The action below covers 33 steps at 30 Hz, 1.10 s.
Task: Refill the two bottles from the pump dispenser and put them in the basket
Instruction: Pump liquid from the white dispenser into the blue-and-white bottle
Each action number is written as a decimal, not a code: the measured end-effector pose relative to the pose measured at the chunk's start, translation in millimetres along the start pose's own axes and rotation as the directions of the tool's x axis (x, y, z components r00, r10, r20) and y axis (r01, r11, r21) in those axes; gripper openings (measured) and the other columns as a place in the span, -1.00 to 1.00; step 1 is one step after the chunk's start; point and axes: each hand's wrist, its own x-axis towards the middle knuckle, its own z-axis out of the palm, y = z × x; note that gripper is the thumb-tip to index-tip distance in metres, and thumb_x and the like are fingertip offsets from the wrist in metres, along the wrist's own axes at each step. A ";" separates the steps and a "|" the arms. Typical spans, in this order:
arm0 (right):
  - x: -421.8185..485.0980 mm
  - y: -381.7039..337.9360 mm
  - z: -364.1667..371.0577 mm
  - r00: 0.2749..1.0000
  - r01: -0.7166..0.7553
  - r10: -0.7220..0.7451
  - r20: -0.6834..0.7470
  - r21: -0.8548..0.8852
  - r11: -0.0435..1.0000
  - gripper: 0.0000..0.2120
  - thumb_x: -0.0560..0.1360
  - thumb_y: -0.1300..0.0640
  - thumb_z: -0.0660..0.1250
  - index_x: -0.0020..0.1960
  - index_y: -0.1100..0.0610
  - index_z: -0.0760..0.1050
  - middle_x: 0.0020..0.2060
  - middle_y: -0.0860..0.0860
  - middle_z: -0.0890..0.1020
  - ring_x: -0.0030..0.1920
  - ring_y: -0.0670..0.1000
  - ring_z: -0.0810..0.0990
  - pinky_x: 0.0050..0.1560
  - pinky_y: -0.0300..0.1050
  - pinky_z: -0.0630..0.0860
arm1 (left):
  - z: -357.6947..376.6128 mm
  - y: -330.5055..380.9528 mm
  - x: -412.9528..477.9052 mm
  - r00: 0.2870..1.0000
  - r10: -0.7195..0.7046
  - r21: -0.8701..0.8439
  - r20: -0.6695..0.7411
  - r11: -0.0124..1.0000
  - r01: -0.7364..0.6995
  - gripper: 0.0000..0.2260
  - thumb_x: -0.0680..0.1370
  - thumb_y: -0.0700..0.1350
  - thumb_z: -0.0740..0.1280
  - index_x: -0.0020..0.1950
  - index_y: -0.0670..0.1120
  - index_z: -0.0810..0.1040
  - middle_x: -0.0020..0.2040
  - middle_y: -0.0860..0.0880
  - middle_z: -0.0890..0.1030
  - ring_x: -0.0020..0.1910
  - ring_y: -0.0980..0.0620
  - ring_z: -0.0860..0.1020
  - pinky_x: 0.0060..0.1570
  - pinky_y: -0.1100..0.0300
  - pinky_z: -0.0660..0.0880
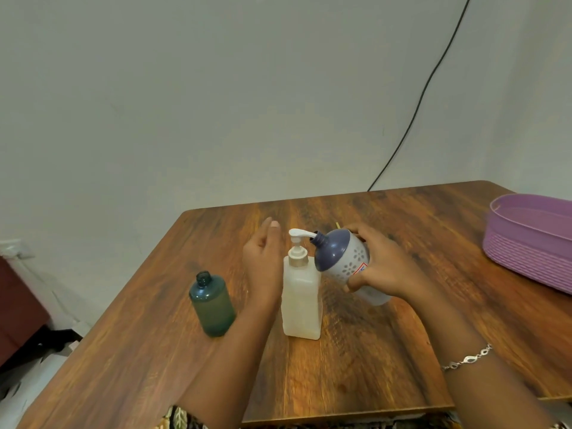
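Note:
A pale, square pump dispenser [301, 300] stands upright in the middle of the wooden table [402, 351]. My right hand [382, 267] holds a grey bottle with a dark blue top [342, 258], tilted so its uncapped mouth meets the pump's white spout. My left hand [263, 261] hovers open just left of the pump head, fingers straight, touching nothing. A teal-green bottle [212, 304] stands uncapped and upright to the left of the dispenser.
A purple woven basket [526, 243] sits at the table's right edge. A black cable [427, 88] runs down the wall behind the table. The table's left edge drops off next to a dark red piece of furniture [15, 305].

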 end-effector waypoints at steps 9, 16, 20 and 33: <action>-0.1 0.6 -0.3 1.000 0.010 -0.010 0.012 0.021 1.000 -0.26 0.14 0.23 0.57 0.24 0.01 0.35 0.07 -0.06 0.46 0.02 -0.06 0.44 -0.21 -0.31 0.36 | 8.3 3.8 19.3 0.886 -0.401 0.004 0.234 0.911 0.411 -0.71 0.56 0.02 0.25 -0.12 -0.19 0.59 -0.14 -0.14 0.56 -0.12 -0.05 0.49 -0.04 0.09 0.43; -0.5 1.7 -1.7 1.000 0.006 -0.006 0.023 0.018 1.000 -0.24 0.14 0.25 0.57 0.26 0.03 0.34 0.06 -0.06 0.45 0.02 -0.06 0.43 -0.23 -0.32 0.33 | 5.7 9.8 25.8 0.932 -0.320 -0.115 0.169 0.933 0.341 -0.89 0.49 -0.25 0.36 -0.24 -0.22 0.59 -0.22 -0.16 0.58 -0.13 -0.08 0.51 0.07 0.01 0.48; 0.1 2.4 -1.4 1.000 0.008 -0.009 0.029 0.016 1.000 -0.25 0.15 0.25 0.56 0.26 0.03 0.34 0.06 -0.06 0.45 0.02 -0.06 0.43 -0.21 -0.31 0.35 | 3.0 13.1 32.6 0.935 -0.316 -0.081 0.160 0.940 0.331 -0.96 0.47 -0.30 0.37 -0.14 -0.27 0.60 -0.20 -0.18 0.61 -0.22 -0.04 0.56 -0.20 0.23 0.54; 4.3 3.5 -2.6 0.999 0.032 -0.032 0.034 0.011 0.999 -0.25 0.13 0.24 0.57 0.24 0.00 0.34 0.06 -0.07 0.46 0.02 -0.05 0.45 -0.19 -0.28 0.37 | -0.3 19.5 43.0 0.866 -0.417 0.093 0.275 0.908 0.408 -0.95 0.48 -0.29 0.36 -0.14 -0.29 0.57 -0.28 -0.14 0.58 -0.40 0.07 0.54 -0.35 0.29 0.51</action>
